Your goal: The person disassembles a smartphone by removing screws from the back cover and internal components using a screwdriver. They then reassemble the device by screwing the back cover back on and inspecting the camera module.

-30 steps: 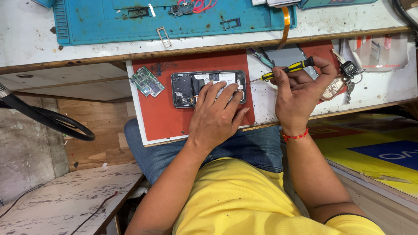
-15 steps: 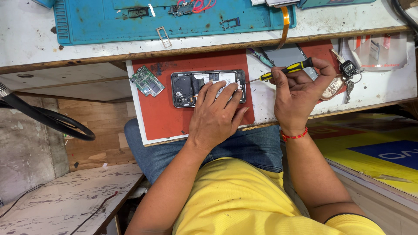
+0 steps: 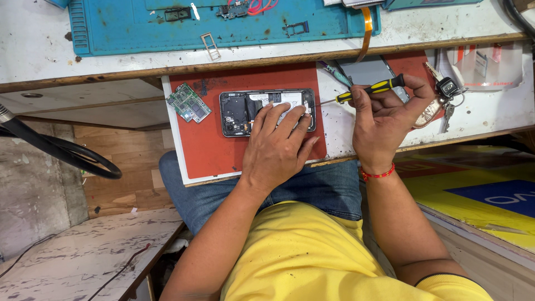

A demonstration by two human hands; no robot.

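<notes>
While the opened phone (image 3: 266,113) lies flat on the red mat (image 3: 206,150), its back removed and its inner parts exposed, it is pinned down by the left hand (image 3: 277,149), which is spread palm-down with the fingertips (image 3: 290,109) pressed onto the right half of the phone and nothing gripped. Just to the right of the phone, a screwdriver with a yellow-and-black handle (image 3: 372,89) is pinched by the right hand (image 3: 384,124), whose fingers are curled closed around the handle; the thin shaft is pointed leftward, and its tip is held at the phone's right edge, though whether it actually touches cannot be told. A red thread band (image 3: 377,174) is worn at the right wrist. To the left of the phone, near it but apart, a small green circuit board (image 3: 188,103) is laid tilted on the mat's upper left corner. Above the phone, across a wooden ledge, a blue work mat (image 3: 167,30) is spread, with small metal parts scattered on it. To the right of the phone, beyond the right hand, a bunch of keys (image 3: 446,89) is rested on the white bench top. Below the phone, blue jeans (image 3: 312,187) and a yellow shirt (image 3: 312,256) are seen.
</notes>
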